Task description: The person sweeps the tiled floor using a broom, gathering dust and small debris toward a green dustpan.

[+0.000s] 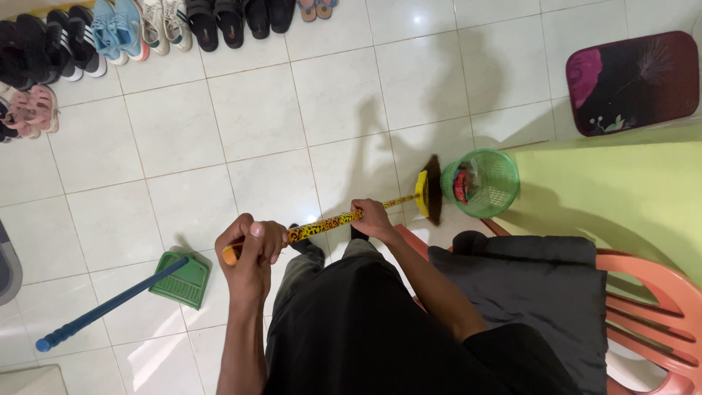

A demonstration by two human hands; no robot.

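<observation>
A floor of pale glossy square tiles (256, 110) fills the view, with a row of shoes and sandals (146, 29) lined up along its far edge and a dark mat with a pink flower print (632, 80) lying at the far right. A pale green wall (621, 197) runs in from the right.

Both hands hold a broom. The left hand (252, 252) wraps the near end of the broom handle (329, 221), a yellow stick with dark spots and an orange end cap; its fingers (272, 238) are curled fully closed around the stick, the thumb tip up on top. The right hand (373, 218) grips the same handle farther along, fingers closed round it with the knuckles facing up. The handle slants away from the person to a yellow collar and the dark broom head (433, 192), which rests on the tiles just beside a green mesh wastebasket (491, 183) holding something red.

To the person's left, a green dustpan (183, 281) with a long blue handle (102, 311) lies on the floor, apart from both hands. To the right stands an orange plastic chair (651, 292) with a dark cushion (526, 292) on its seat, close against the person's black trousers (344, 322).
</observation>
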